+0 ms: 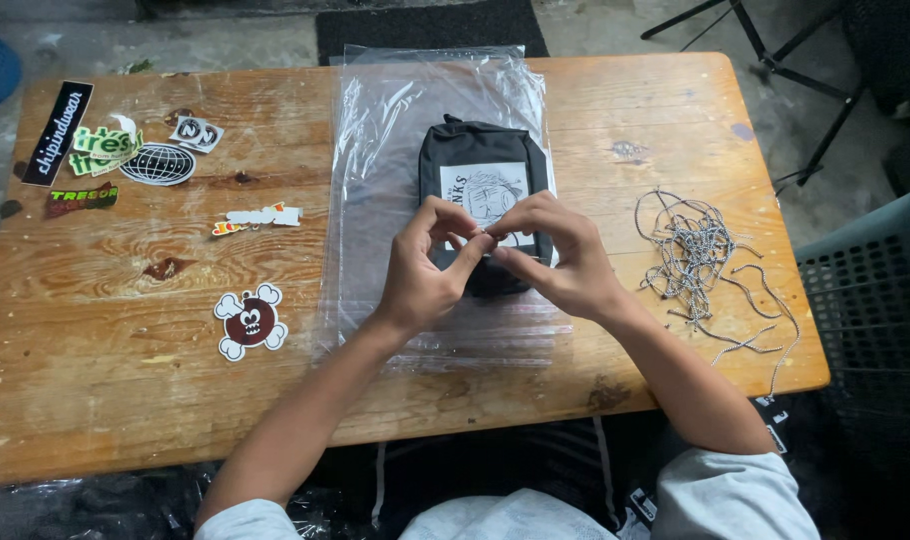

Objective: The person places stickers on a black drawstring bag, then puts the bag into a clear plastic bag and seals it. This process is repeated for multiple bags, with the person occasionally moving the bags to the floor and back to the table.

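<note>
Head view, hands (490,250) over black pouch (483,170) — stickers (251,320) left, cord tangle (697,255) right

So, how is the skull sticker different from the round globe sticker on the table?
The skull sticker is dark red-brown with white bones sticking out, while the globe sticker is a black and white oval with grid lines. The skull sticker lies alone, nearer the person's left hand; the globe sticker sits farther away, touching a green sticker. Both lie flat on the wooden table, untouched by either hand.
</note>
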